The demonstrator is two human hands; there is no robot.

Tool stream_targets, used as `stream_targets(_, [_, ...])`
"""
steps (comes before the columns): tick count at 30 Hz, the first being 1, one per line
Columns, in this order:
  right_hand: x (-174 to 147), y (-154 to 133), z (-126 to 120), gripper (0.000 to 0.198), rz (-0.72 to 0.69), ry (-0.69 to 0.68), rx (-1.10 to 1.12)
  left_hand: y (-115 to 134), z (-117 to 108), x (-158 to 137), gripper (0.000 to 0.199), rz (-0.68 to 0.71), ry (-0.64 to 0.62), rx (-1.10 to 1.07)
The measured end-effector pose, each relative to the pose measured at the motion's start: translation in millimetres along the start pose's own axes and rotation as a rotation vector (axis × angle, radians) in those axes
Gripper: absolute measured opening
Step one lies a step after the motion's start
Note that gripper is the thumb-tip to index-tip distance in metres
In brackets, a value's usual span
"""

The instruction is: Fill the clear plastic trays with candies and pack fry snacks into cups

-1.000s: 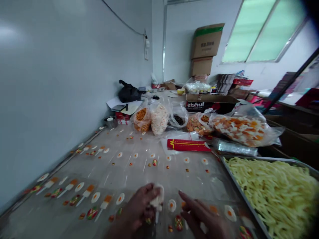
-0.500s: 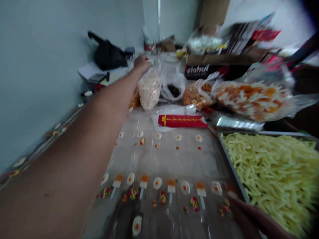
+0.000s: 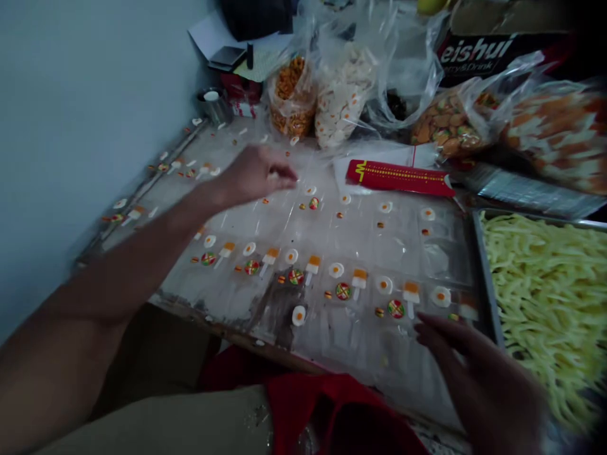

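Observation:
My left hand (image 3: 260, 174) is over the table, its fingers curled and blurred; what they hold, if anything, cannot be made out. Below and beside it lie clear plastic sleeves with small fried-egg-shaped pieces (image 3: 310, 189) and tiny burger-shaped pieces (image 3: 339, 215). My right hand (image 3: 478, 373) hovers at the right end of the front row, fingertips drawn together near a popsicle-shaped piece (image 3: 411, 296); anything between them is hidden. Round pizza-like pieces (image 3: 396, 309) also lie in that row. A single fried-egg-shaped piece (image 3: 298, 315) sits closer to the table's front edge.
A metal tray (image 3: 488, 297) of pale yellow strips (image 3: 545, 284) stands at right. Behind are a bag of egg-shaped pieces (image 3: 339, 104), a bag of orange pieces (image 3: 291, 95), other filled bags (image 3: 455, 120), a red paper strip (image 3: 398, 177) and a printed box (image 3: 512, 54).
My left hand has come back from the top of the bag of egg-shaped pieces to over the table. The view has tilted downward; my right hand stays near the front row's right end.

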State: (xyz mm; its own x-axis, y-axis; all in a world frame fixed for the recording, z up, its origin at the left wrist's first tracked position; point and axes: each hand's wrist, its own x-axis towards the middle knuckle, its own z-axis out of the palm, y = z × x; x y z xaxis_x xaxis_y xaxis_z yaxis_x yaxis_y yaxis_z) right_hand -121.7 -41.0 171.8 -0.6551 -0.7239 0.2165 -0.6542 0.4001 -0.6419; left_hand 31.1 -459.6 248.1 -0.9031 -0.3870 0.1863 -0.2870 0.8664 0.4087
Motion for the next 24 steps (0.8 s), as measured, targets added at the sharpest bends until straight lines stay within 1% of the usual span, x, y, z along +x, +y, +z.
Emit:
stream_targets(1, [1.2,-15.5,11.2,0.014,-0.082,-0.049,0.055,-1.7,9.4,-37.2,0.027,-0.015,-0.007,-0.013])
stream_targets(2, [1.5,-29.0,23.6,0.012,-0.166,-0.126,0.114,-3.7,18.1,-69.4,0.028,-0.058,-0.006,-0.026])
stream_targets(4, [1.1,-50.7,50.4,0.016,-0.304,-0.323,0.176,-7.7,30.4,-118.3,0.029,-0.165,0.013,-0.066])
stream_targets(6, [1.2,-67.8,76.0,0.02,-0.393,-0.503,0.072,-11.0,34.9,-148.7,0.032,-0.266,0.024,-0.11])
stream_targets(8, [3.5,-82.8,96.6,0.019,-0.448,-0.615,-0.141,-13.2,33.2,-166.2,0.032,-0.306,0.043,-0.112])
stream_targets(9, [5.6,-89.8,104.3,0.018,-0.456,-0.653,-0.243,-13.8,31.0,-172.0,0.032,-0.304,0.056,-0.094])
stream_targets(11, [10.4,-102.6,114.4,0.015,-0.431,-0.708,-0.37,-14.4,26.1,-180.7,0.031,-0.291,0.081,-0.044])
stream_targets(13, [14.5,-112.7,120.1,0.015,-0.379,-0.743,-0.403,-15.8,23.1,-187.3,0.03,-0.29,0.099,-0.016])
stream_targets(15, [17.0,-118.0,125.7,0.02,-0.336,-0.738,-0.38,-20.4,23.7,-191.4,0.029,-0.3,0.115,-0.021])
stream_targets(18, [19.4,-117.6,136.6,0.023,-0.331,-0.7,-0.276,-32.2,28.7,-190.6,0.027,-0.288,0.139,-0.026])
stream_targets(19, [21.3,-116.3,139.6,0.02,-0.33,-0.707,-0.23,-36.2,30.4,-188.8,0.026,-0.281,0.146,-0.026])
stream_targets(21, [31.5,-114.8,140.4,0.011,-0.287,-0.773,-0.103,-42.9,33.7,-183.8,0.026,-0.265,0.159,-0.03])
stream_targets(22, [42.0,-115.5,137.3,0.009,-0.248,-0.798,-0.025,-45.6,35.4,-180.8,0.026,-0.255,0.168,-0.036])
stream_targets(23, [57.5,-117.8,131.6,0.009,-0.21,-0.794,0.063,-48.1,37.2,-177.7,0.026,-0.244,0.179,-0.042])
stream_targets(24, [78.6,-121.9,123.3,0.009,-0.181,-0.746,0.159,-50.3,39.0,-174.4,0.026,-0.232,0.188,-0.049])
